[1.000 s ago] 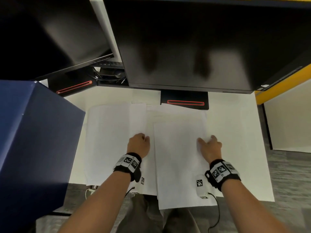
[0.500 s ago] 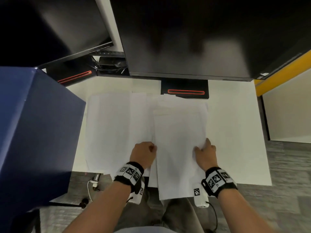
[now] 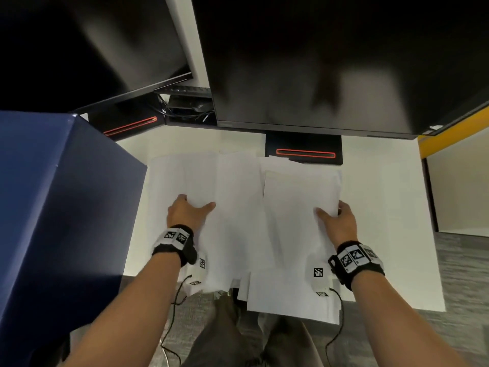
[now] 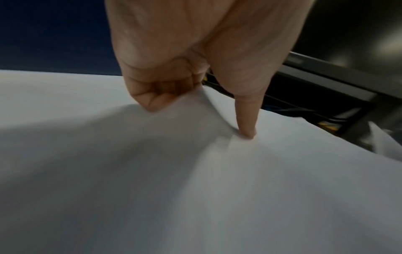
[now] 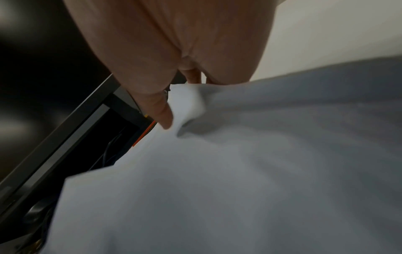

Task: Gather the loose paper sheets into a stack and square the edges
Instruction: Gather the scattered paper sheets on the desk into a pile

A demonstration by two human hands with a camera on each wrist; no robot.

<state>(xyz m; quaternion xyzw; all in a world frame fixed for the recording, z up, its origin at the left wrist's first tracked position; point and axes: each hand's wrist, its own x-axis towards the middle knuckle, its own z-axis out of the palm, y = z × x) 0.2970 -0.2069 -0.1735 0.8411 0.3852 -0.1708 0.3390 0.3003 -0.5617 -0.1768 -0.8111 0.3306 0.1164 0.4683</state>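
Several white paper sheets lie overlapped on the white desk (image 3: 383, 207), a left group (image 3: 185, 178) and a right group (image 3: 299, 197) that hangs over the front edge. My left hand (image 3: 189, 214) is at the left group: the thumb (image 4: 246, 127) presses on top and the curled fingers (image 4: 161, 96) lift a fold of paper (image 4: 195, 189). My right hand (image 3: 340, 223) grips the right edge of the right group, thumb (image 5: 161, 113) on top, fingers under the raised paper (image 5: 239, 171).
A tall dark blue box (image 3: 53, 207) stands close on the left. Two dark monitors (image 3: 317, 62) overhang the back of the desk, with a black stand base (image 3: 304, 152) just behind the sheets. Cables (image 3: 336, 327) hang off the front edge over grey floor.
Both hands have moved apart from the middle of the sheets. The left went left and pinched up paper; the right went to the right edge and took hold.
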